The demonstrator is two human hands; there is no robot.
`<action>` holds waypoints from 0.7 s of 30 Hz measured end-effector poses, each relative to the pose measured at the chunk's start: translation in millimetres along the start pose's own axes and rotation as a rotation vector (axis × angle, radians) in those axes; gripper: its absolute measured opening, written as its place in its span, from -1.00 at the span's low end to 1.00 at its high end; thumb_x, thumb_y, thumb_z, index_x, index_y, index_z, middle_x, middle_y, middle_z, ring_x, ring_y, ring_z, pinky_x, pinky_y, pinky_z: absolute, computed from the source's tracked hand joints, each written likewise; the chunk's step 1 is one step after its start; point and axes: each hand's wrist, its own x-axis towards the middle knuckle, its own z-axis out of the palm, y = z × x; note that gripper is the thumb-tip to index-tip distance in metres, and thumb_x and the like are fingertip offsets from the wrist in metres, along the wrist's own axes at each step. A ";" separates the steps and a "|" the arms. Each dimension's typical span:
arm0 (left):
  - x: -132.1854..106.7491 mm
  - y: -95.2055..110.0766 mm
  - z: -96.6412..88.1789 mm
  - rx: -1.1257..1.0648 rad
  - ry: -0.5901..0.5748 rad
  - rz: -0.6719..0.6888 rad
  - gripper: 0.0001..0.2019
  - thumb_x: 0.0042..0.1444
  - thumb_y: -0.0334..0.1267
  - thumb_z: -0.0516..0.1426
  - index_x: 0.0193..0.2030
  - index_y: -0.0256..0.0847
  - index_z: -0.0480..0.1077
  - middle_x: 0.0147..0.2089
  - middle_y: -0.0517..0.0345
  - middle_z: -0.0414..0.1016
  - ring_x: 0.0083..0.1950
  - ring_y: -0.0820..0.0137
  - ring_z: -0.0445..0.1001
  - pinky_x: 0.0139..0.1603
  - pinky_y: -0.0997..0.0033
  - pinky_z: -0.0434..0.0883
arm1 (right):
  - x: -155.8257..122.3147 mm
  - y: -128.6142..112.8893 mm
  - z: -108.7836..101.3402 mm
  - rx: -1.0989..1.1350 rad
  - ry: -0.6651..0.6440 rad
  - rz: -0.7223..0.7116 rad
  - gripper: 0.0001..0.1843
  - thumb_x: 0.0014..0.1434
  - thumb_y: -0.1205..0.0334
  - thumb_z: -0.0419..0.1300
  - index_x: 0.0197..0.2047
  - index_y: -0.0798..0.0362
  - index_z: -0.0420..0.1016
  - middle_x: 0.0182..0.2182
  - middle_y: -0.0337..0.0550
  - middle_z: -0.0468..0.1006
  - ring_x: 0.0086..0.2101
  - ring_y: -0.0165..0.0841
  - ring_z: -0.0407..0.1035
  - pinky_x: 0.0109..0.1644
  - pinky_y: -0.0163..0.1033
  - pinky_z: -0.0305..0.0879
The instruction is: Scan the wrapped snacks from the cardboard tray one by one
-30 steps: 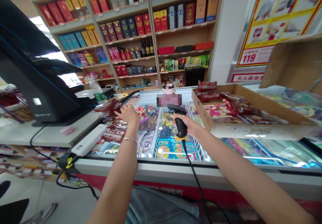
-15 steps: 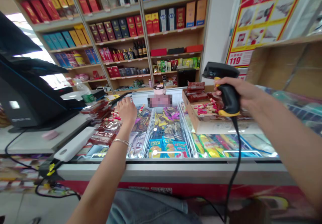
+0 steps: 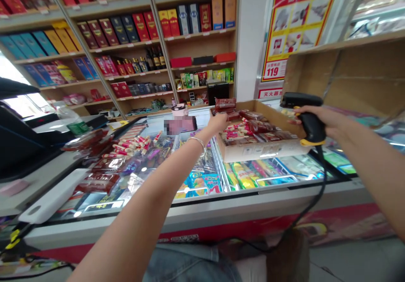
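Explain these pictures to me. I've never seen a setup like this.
There is no machine here. A camera worn on a person's head films their own two bare hands, so the arms enter from the bottom of the view. The right hand holds a corded black barcode scanner. The left hand, with a bangle at its wrist, reaches to the corner of a cardboard tray of red-wrapped snack packs. The tray sits on a shop freezer full of packaged food. Shelves of boxed drinks stand behind.
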 end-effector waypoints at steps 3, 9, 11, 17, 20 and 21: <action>16.8 8.9 8.4 0.018 -0.089 -0.074 -0.67 0.16 -0.14 0.02 -0.02 -0.25 0.39 0.04 -0.13 0.45 0.06 0.20 0.43 0.02 0.24 0.34 | -1.6 0.5 -1.1 0.033 0.022 -0.019 -0.91 0.16 0.36 0.16 -0.37 0.21 0.41 -0.53 -0.03 0.47 -0.58 -0.56 0.33 -0.41 -0.41 0.23; 23.1 12.9 15.2 0.104 -0.177 -0.052 -0.67 0.05 -0.07 0.13 -0.11 -0.20 0.47 0.01 -0.10 0.47 0.06 0.13 0.42 0.12 0.12 0.27 | 0.6 1.6 -6.5 0.096 0.000 -0.069 -0.85 0.19 0.39 0.11 -0.42 0.21 0.37 -0.55 -0.04 0.45 -0.59 -0.59 0.28 -0.39 -0.41 0.22; 23.4 13.2 17.4 0.126 -0.176 -0.046 -0.73 0.06 -0.20 0.12 -0.11 -0.20 0.48 0.01 -0.10 0.48 0.06 0.14 0.42 0.14 0.10 0.25 | -0.8 1.4 -5.6 0.081 0.014 -0.069 -0.86 0.19 0.39 0.11 -0.42 0.22 0.37 -0.54 -0.03 0.46 -0.58 -0.59 0.29 -0.38 -0.41 0.22; 14.3 7.7 9.4 0.054 -0.023 -0.125 -0.73 0.14 -0.25 0.03 -0.07 -0.24 0.43 -0.02 -0.11 0.48 0.03 0.21 0.44 0.01 0.27 0.34 | -7.3 -4.5 -4.1 0.082 -0.007 -0.006 -0.81 0.18 0.31 0.13 -0.42 0.25 0.35 -0.51 -0.03 0.44 -0.55 -0.59 0.31 -0.35 -0.38 0.22; -12.6 -10.7 -4.3 -0.169 0.296 -0.160 -0.76 0.17 -0.21 0.02 -0.09 -0.22 0.41 -0.11 -0.01 0.52 -0.05 0.29 0.47 -0.07 0.37 0.36 | -12.4 -15.2 1.1 0.144 -0.020 -0.047 -0.81 0.19 0.33 0.12 -0.44 0.23 0.33 -0.57 -0.15 0.36 -0.55 -0.60 0.30 -0.33 -0.39 0.22; -25.4 -20.6 -9.2 -0.249 0.402 -0.162 -0.76 0.18 -0.21 0.01 -0.09 -0.21 0.39 -0.15 0.02 0.53 -0.09 0.32 0.49 -0.10 0.39 0.37 | -15.5 -20.0 5.6 0.171 -0.036 -0.080 -0.82 0.18 0.35 0.11 -0.44 0.22 0.33 -0.59 -0.18 0.35 -0.55 -0.61 0.29 -0.32 -0.38 0.23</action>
